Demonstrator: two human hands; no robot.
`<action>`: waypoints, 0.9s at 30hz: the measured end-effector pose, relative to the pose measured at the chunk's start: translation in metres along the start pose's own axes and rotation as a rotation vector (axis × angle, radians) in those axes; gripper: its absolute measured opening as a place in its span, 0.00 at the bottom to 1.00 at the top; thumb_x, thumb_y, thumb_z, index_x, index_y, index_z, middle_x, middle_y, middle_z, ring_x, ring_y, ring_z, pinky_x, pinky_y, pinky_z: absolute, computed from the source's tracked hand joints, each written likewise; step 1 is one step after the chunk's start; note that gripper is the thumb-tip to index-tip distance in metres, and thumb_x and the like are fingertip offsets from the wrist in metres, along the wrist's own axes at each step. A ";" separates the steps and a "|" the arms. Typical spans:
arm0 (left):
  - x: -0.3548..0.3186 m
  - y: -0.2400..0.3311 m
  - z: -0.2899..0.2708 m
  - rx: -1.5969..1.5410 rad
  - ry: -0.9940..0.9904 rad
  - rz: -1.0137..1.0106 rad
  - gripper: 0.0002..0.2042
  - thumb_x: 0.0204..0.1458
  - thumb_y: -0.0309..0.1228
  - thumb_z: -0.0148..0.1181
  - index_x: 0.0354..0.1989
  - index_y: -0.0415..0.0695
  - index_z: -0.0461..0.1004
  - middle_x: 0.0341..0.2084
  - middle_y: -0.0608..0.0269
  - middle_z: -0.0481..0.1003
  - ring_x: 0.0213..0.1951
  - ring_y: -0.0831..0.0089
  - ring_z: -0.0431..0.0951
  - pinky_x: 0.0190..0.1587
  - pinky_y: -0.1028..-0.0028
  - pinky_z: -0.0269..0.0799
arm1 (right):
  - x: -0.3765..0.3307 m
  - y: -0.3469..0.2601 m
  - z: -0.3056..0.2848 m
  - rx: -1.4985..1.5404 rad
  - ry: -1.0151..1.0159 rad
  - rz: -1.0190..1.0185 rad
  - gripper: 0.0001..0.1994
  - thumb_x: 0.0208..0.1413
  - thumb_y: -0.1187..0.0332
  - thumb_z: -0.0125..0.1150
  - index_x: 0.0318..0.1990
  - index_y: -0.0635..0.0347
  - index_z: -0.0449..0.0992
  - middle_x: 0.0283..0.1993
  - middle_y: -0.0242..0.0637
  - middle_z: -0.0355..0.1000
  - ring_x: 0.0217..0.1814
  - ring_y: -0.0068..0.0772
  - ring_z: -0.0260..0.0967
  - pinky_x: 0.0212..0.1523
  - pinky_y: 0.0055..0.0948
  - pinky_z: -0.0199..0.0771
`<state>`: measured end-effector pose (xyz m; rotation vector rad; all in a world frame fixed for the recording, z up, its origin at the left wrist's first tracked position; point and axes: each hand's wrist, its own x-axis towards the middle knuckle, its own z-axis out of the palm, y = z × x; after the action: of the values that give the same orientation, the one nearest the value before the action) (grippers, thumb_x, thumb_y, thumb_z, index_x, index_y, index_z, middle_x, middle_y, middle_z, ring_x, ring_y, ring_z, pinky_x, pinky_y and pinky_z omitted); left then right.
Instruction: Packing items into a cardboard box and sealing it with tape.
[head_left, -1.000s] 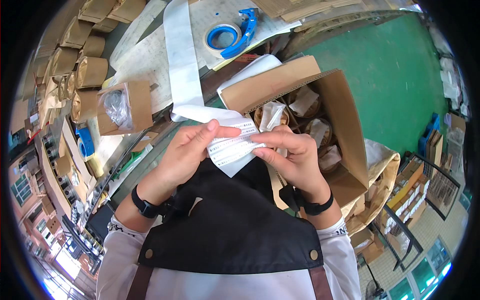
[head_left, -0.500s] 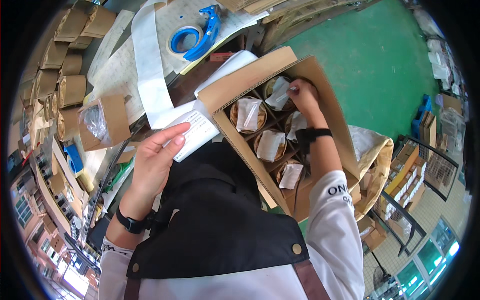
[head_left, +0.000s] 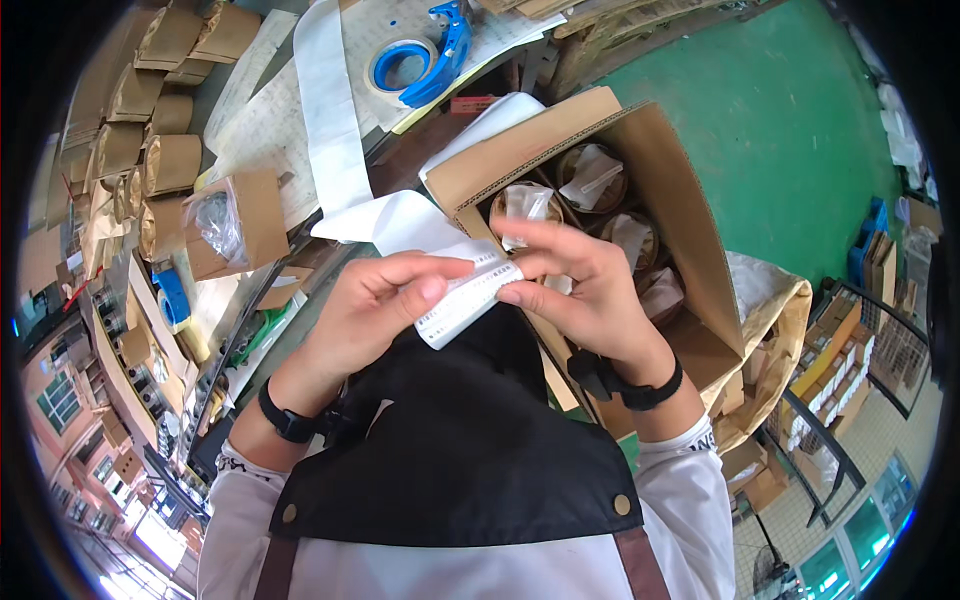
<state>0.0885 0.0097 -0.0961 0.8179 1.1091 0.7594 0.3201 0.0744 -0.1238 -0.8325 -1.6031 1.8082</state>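
A white strip of printed labels (head_left: 447, 322) is held in front of my apron. My left hand (head_left: 362, 312) pinches it between thumb and fingers. At the strip's right edge, the thumb and index finger of my right hand (head_left: 590, 290) close on a label; its other fingers are partly blurred. Just beyond that hand is an open cardboard box (head_left: 690, 205) with dividers. Round brown-sided containers inside it each carry a folded white paper (head_left: 590, 178) on top. My right hand hides some of them.
A blue tape dispenser (head_left: 455, 50) with a tape roll lies on the far worktable. A small box with a plastic bag (head_left: 215, 228) stands at left, near several brown paper packages (head_left: 172, 165). Beside the large box at right is a brown paper sack (head_left: 780, 330).
My right hand has left the inside of the box and come to the label strip. My left hand has moved right with the strip. The view has shifted slightly.
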 end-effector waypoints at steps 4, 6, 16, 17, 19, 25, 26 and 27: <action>-0.002 0.000 0.005 -0.179 -0.045 -0.063 0.27 0.65 0.46 0.36 0.51 0.32 0.72 0.47 0.51 0.74 0.48 0.71 0.73 0.54 0.73 0.66 | -0.015 -0.007 0.006 -0.217 0.045 -0.126 0.09 0.50 0.75 0.65 0.39 0.53 0.82 0.33 0.29 0.79 0.35 0.20 0.73 0.47 0.24 0.59; 0.000 0.001 0.007 -0.230 -0.007 -0.087 0.27 0.65 0.46 0.36 0.51 0.30 0.71 0.47 0.50 0.73 0.48 0.72 0.73 0.54 0.74 0.65 | -0.027 -0.009 0.008 -0.213 0.046 -0.096 0.08 0.49 0.77 0.64 0.37 0.55 0.82 0.39 0.33 0.79 0.38 0.23 0.73 0.49 0.26 0.62; -0.001 -0.017 -0.015 0.092 0.233 0.025 0.15 0.60 0.34 0.53 0.48 0.35 0.75 0.40 0.62 0.77 0.42 0.81 0.72 0.48 0.81 0.65 | -0.065 0.095 -0.080 -0.639 -0.211 0.525 0.09 0.40 0.71 0.67 0.32 0.62 0.78 0.26 0.42 0.75 0.29 0.39 0.74 0.33 0.33 0.73; 0.000 -0.019 -0.015 0.077 0.225 0.035 0.14 0.59 0.32 0.55 0.48 0.35 0.75 0.40 0.63 0.77 0.42 0.82 0.72 0.47 0.82 0.65 | -0.065 0.122 -0.075 -0.711 -0.174 0.547 0.09 0.41 0.71 0.67 0.33 0.60 0.78 0.30 0.40 0.76 0.32 0.38 0.74 0.36 0.32 0.73; -0.001 -0.019 -0.013 0.116 0.219 0.037 0.14 0.59 0.31 0.56 0.48 0.36 0.76 0.40 0.63 0.77 0.42 0.82 0.72 0.46 0.82 0.66 | -0.067 0.157 -0.067 -0.778 -0.157 0.556 0.09 0.42 0.71 0.66 0.34 0.59 0.78 0.34 0.39 0.76 0.36 0.38 0.74 0.38 0.31 0.73; -0.003 -0.016 -0.004 0.198 0.153 0.032 0.12 0.56 0.27 0.59 0.47 0.37 0.76 0.40 0.62 0.77 0.41 0.82 0.73 0.45 0.81 0.67 | -0.045 0.085 -0.031 -0.657 0.400 0.141 0.29 0.45 0.72 0.69 0.55 0.60 0.63 0.47 0.42 0.69 0.50 0.43 0.69 0.49 0.35 0.70; -0.002 -0.017 0.000 0.128 0.105 0.039 0.13 0.55 0.25 0.60 0.48 0.37 0.76 0.40 0.62 0.77 0.41 0.82 0.73 0.45 0.81 0.68 | -0.040 0.058 -0.021 -0.419 0.320 0.049 0.28 0.47 0.73 0.68 0.56 0.62 0.61 0.46 0.40 0.70 0.51 0.38 0.69 0.50 0.35 0.69; -0.002 -0.012 0.007 0.039 0.101 0.014 0.13 0.54 0.23 0.60 0.49 0.37 0.75 0.41 0.62 0.77 0.42 0.81 0.74 0.46 0.80 0.68 | -0.036 0.036 -0.006 -0.182 0.223 -0.003 0.26 0.50 0.73 0.66 0.56 0.62 0.62 0.48 0.39 0.70 0.51 0.33 0.69 0.51 0.33 0.69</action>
<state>0.0960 0.0004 -0.1038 0.8287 1.2126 0.8001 0.3470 0.0468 -0.1569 -1.0723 -1.6365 1.5224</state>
